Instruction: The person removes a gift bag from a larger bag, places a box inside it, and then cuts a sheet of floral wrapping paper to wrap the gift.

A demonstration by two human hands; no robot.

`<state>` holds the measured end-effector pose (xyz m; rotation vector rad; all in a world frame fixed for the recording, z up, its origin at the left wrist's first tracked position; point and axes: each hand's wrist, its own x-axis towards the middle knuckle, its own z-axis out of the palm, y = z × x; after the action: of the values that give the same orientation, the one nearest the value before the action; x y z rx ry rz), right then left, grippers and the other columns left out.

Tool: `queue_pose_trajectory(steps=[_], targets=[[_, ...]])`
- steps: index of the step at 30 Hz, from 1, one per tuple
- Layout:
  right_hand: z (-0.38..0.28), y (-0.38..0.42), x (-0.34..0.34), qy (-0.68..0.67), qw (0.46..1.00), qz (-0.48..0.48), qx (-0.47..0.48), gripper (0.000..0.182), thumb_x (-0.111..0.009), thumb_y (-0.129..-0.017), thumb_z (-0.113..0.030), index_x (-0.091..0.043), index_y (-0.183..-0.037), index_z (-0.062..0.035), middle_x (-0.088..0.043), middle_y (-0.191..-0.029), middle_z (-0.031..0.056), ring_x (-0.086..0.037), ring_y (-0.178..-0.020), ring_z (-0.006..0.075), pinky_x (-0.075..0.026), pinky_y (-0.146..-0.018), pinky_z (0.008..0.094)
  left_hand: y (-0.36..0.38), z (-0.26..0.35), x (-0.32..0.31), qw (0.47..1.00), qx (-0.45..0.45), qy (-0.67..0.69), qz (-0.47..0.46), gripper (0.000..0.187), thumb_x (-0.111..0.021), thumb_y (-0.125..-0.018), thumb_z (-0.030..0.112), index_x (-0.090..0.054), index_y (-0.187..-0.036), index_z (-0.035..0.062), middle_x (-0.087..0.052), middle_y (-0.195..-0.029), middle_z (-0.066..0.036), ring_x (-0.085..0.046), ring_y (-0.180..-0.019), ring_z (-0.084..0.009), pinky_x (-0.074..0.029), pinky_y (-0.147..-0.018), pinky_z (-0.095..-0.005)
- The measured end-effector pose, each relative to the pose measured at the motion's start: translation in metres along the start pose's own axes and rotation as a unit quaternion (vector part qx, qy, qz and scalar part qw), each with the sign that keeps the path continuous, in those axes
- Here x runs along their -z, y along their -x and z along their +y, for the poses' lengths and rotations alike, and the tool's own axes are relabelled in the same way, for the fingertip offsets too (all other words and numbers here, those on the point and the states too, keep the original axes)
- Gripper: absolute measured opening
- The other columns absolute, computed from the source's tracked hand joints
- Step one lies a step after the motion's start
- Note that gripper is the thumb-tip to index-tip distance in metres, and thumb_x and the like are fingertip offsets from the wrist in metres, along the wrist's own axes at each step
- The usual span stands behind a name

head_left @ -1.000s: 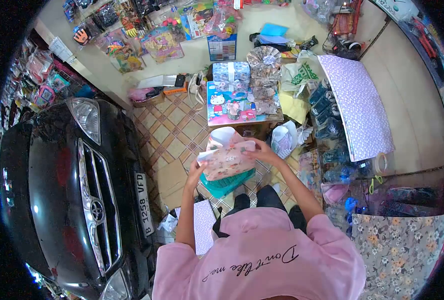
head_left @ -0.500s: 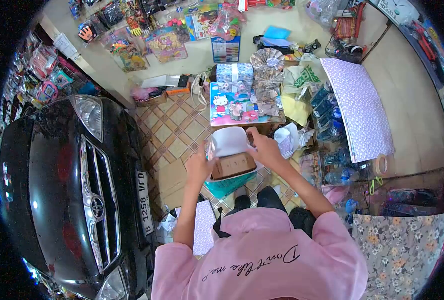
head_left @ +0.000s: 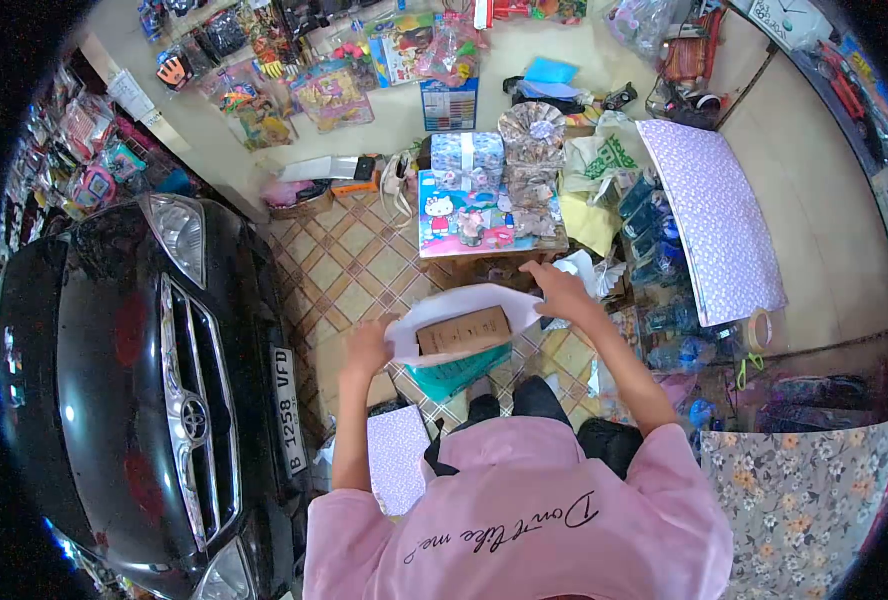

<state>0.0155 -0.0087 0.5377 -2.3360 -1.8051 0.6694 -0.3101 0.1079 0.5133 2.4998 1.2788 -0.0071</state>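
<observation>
Wrapping paper (head_left: 464,303) lies spread under a brown box (head_left: 464,330) — left hand (head_left: 367,348) and right hand (head_left: 556,288) each pinch an edge.

Both hands, left hand (head_left: 367,347) and right hand (head_left: 556,290), spread wrapping paper (head_left: 461,303) under brown box (head_left: 464,329).

1. Black car (head_left: 134,370), front end with number plate, at 9 o'clock.
2. Hello Kitty box (head_left: 474,215) on a low stand, at 12 o'clock.
3. Wrapped gift with white ribbon (head_left: 467,152), just behind the Hello Kitty box.
4. Purple patterned sheet (head_left: 709,215), at 2 o'clock.
5. Floral sheet (head_left: 794,500), at 4 o'clock.
6. Packaged toys (head_left: 324,90) on the wall, at 11 o'clock.
7. Teal basket (head_left: 454,370), centre.
</observation>
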Motion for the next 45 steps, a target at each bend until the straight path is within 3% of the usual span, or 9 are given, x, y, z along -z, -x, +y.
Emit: queue_pose_trajectory(steps=[6, 10, 16, 19, 25, 28, 31, 40, 45], targets=[[0.019, -0.007, 0.006, -0.067, 0.990, -0.091, 0.082, 0.058, -0.062, -0.067, -0.002, -0.051, -0.121, -0.0199, -0.050, -0.119, 0.0166, -0.052, -0.106, 0.0328, -0.045, -0.084, 0.0411, -0.003, -0.025, -0.021, 0.972, -0.102, 0.199, -0.074, 0.051, -0.052, -0.071, 0.000, -0.058, -0.119, 0.0134, -0.056, -0.118, -0.019, -0.044, -0.119, -0.0330, -0.036, -0.098, -0.0375], [0.056, -0.025, -0.025, -0.142, 0.937, -0.116, 0.299, 0.053, -0.055, -0.069, 0.003, -0.058, -0.118, -0.0187, -0.047, -0.125, 0.0168, -0.043, -0.119, 0.0309, -0.037, -0.097, 0.0367, -0.011, -0.045, -0.017, 0.872, -0.135, 0.414, -0.224, 0.050, -0.047, -0.070, -0.005, -0.060, -0.116, 0.0082, -0.043, -0.136, -0.013, -0.019, -0.136, -0.0307, -0.022, -0.108, -0.0361], [0.068, -0.025, -0.020, -0.273, 0.904, -0.220, 0.244, 0.038, -0.050, -0.084, -0.007, -0.055, -0.121, -0.0107, -0.050, -0.124, 0.0134, -0.045, -0.118, 0.0256, -0.033, -0.101, 0.0354, -0.004, -0.038, -0.006, 0.829, -0.103, 0.466, -0.291, 0.037, -0.052, -0.083, 0.005, -0.056, -0.119, 0.0031, -0.050, -0.125, -0.009, -0.046, -0.117, -0.0231, -0.035, -0.100, -0.0315], [0.068, -0.021, -0.018, -0.341, 0.883, -0.253, 0.201, 0.040, -0.055, -0.087, -0.019, -0.050, -0.126, -0.0097, -0.050, -0.125, 0.0106, -0.044, -0.118, 0.0227, -0.033, -0.101, 0.0351, 0.001, -0.045, -0.002, 0.774, -0.055, 0.528, -0.344, 0.058, -0.066, -0.080, 0.018, -0.043, -0.132, 0.0066, -0.038, -0.137, -0.009, -0.040, -0.123, -0.0229, -0.031, -0.103, -0.0354], [0.054, 0.012, -0.016, -0.343, 0.891, -0.214, 0.207, 0.080, -0.080, -0.067, -0.025, -0.038, -0.134, -0.0132, -0.036, -0.138, 0.0068, -0.034, -0.127, 0.0196, -0.031, -0.101, 0.0350, 0.023, -0.053, -0.025, 0.839, -0.123, 0.467, -0.251, 0.107, -0.084, -0.059, 0.019, -0.017, -0.142, 0.0103, -0.021, -0.146, -0.006, -0.017, -0.136, -0.0216, -0.014, -0.111, -0.0398], [0.051, 0.015, -0.043, -0.387, 0.887, -0.141, 0.209, 0.076, -0.081, -0.065, -0.021, -0.041, -0.129, -0.0122, -0.038, -0.136, 0.0081, -0.034, -0.126, 0.0194, -0.031, -0.102, 0.0348, 0.028, -0.048, -0.058, 0.842, -0.120, 0.504, -0.150, 0.098, -0.084, -0.059, 0.022, -0.028, -0.140, 0.0166, -0.005, -0.150, -0.015, -0.006, -0.138, -0.0263, -0.015, -0.110, -0.0401], [0.049, 0.008, -0.068, -0.367, 0.898, -0.057, 0.237, 0.077, -0.082, -0.063, -0.019, -0.040, -0.128, -0.0130, -0.044, -0.131, 0.0081, -0.041, -0.121, 0.0187, -0.032, -0.101, 0.0337, 0.028, -0.034, -0.075, 0.897, -0.107, 0.422, -0.073, 0.089, -0.083, -0.060, 0.018, -0.034, -0.134, 0.0148, -0.007, -0.150, -0.015, -0.010, -0.138, -0.0275, -0.018, -0.110, -0.0405], [0.065, -0.025, -0.092, -0.431, 0.852, -0.028, 0.295, 0.012, -0.075, -0.069, -0.006, -0.067, -0.077, -0.0041, -0.065, -0.089, 0.0088, -0.061, -0.090, 0.0201, -0.047, -0.078, 0.0311, 0.012, -0.044, -0.105, 0.776, -0.050, 0.627, -0.031, 0.028, -0.075, -0.066, 0.000, -0.056, -0.087, 0.0049, -0.062, -0.104, -0.010, -0.057, -0.100, -0.0186, -0.043, -0.089, -0.0307], [0.078, -0.022, -0.099, -0.411, 0.886, -0.091, 0.197, 0.020, -0.075, -0.069, -0.010, -0.065, -0.083, -0.0001, -0.066, -0.079, 0.0051, -0.057, -0.073, 0.0090, -0.045, -0.064, 0.0261, 0.013, -0.046, -0.100, 0.810, -0.046, 0.583, -0.039, 0.017, -0.074, -0.070, 0.002, -0.058, -0.075, 0.0034, -0.065, -0.081, -0.003, -0.058, -0.079, -0.0101, -0.047, -0.073, -0.0255]])
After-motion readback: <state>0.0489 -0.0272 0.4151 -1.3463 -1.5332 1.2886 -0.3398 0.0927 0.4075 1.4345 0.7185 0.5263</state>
